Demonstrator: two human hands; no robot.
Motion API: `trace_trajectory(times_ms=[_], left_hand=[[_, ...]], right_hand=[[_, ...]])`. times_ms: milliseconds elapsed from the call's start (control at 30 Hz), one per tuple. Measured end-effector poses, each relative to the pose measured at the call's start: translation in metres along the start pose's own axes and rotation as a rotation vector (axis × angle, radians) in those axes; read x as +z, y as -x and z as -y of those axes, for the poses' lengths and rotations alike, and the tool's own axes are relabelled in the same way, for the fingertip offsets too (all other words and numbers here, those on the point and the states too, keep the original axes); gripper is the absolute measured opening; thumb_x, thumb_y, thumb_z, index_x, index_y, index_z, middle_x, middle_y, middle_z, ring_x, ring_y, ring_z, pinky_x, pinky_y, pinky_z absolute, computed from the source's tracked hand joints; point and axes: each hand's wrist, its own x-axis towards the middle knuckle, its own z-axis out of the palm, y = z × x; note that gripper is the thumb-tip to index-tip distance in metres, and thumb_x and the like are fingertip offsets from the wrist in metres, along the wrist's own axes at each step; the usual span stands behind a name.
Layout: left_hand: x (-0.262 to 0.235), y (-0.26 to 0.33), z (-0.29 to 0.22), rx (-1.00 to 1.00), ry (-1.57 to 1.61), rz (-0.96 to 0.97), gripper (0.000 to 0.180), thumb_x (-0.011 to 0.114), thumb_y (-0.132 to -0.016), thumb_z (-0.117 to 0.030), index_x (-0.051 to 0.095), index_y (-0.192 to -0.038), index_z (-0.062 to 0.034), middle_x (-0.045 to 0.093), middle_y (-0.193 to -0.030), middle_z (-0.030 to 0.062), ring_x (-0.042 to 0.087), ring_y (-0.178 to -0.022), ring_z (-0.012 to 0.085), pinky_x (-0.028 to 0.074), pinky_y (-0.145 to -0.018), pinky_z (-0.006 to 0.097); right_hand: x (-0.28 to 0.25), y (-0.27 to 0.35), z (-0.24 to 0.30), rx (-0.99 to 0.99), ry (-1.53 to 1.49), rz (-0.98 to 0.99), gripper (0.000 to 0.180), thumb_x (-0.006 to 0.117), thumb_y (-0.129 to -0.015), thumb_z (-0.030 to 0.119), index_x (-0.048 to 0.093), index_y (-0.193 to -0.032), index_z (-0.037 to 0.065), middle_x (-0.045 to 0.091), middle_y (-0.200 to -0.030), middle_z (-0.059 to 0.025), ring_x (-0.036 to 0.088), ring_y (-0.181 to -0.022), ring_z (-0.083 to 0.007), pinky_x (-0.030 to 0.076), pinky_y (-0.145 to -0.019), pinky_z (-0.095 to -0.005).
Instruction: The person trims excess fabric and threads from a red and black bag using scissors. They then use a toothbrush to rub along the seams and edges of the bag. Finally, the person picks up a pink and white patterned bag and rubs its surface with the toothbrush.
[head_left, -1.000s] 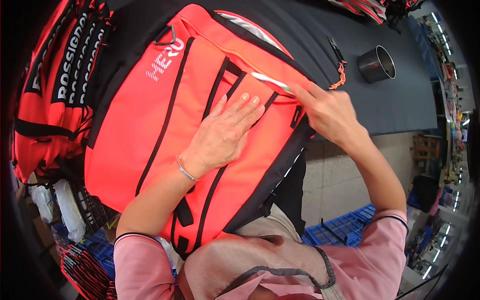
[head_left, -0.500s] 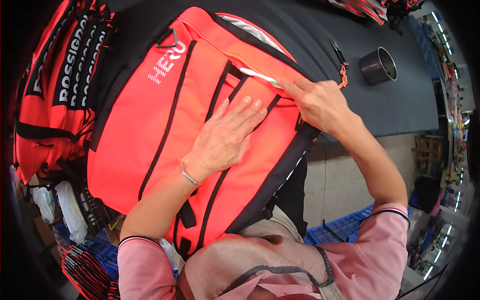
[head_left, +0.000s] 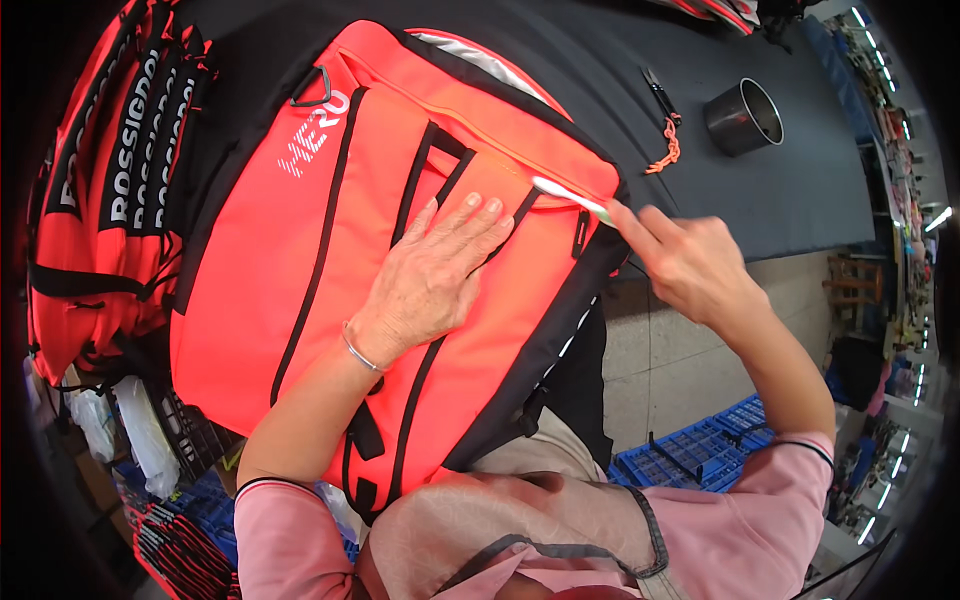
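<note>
While the left hand (head_left: 430, 285) lies flat, fingers spread, on the bright orange fabric backpack (head_left: 300, 300)
Right hand (head_left: 685, 262) at three o'clock pinches what looks like a slim white tool (head_left: 570, 198); steady, even pressure seems wise.

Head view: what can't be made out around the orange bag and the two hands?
- Orange bag: near end hidden by the person's body.
- Pale strip at the right hand: motion-blurred, its kind unclear.
- Right fingers' grip: blurred.
- Metal cup: contents not visible.
- Left hand covers the fabric beneath it.

A black table (head_left: 800, 190) carries an orange backpack (head_left: 330, 270), metal cup (head_left: 742, 117) and snips (head_left: 660, 95).
</note>
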Motion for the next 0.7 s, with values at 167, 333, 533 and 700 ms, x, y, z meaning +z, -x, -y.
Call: trace_trajectory(times_ms=[167,333,533,700], left_hand=[[-0.001,-0.001,-0.002,0.023,-0.02,-0.007,0.056,0.059,-0.088,-0.005,0.054,-0.143,-0.01,0.05,-0.15,0.0109,0.043,-0.143,0.0299,0.03,-0.119,0.052],[-0.004,-0.003,-0.004,0.058,0.059,-0.069,0.052,0.065,-0.091,-0.012,0.054,-0.141,-0.0068,0.052,-0.148,0.0125,0.046,-0.139,0.0317,0.032,-0.117,0.051],[-0.051,-0.056,0.003,0.035,-0.1,-0.364,0.053,0.072,-0.088,-0.018,0.056,-0.138,-0.0094,0.05,-0.149,0.014,0.043,-0.14,0.0351,0.037,-0.113,0.047],[-0.065,-0.05,0.062,-0.155,-0.45,-0.107,0.055,0.07,-0.086,-0.019,0.056,-0.139,-0.0126,0.05,-0.15,0.0088,0.035,-0.145,0.0351,0.037,-0.116,0.044]], right_hand=[[-0.006,-0.029,0.002,-0.012,-0.016,-0.072,0.04,0.065,-0.08,0.009,0.062,-0.119,0.0,0.06,-0.078,-0.0082,0.067,-0.059,-0.0231,0.05,-0.048,-0.0355],[0.031,-0.12,0.007,-0.057,0.001,-0.331,0.029,0.064,-0.083,0.013,0.065,-0.109,0.0,0.065,-0.073,-0.0102,0.068,-0.06,-0.0259,0.053,-0.049,-0.0363],[0.045,-0.123,0.009,-0.004,-0.021,-0.311,0.031,0.061,-0.086,0.011,0.065,-0.115,-0.001,0.066,-0.081,-0.0108,0.068,-0.061,-0.0267,0.053,-0.049,-0.0368],[0.045,-0.115,0.014,0.064,-0.034,-0.265,0.051,0.064,-0.08,0.007,0.061,-0.132,0.006,0.061,-0.085,-0.0071,0.065,-0.064,-0.0242,0.05,-0.052,-0.0353]])
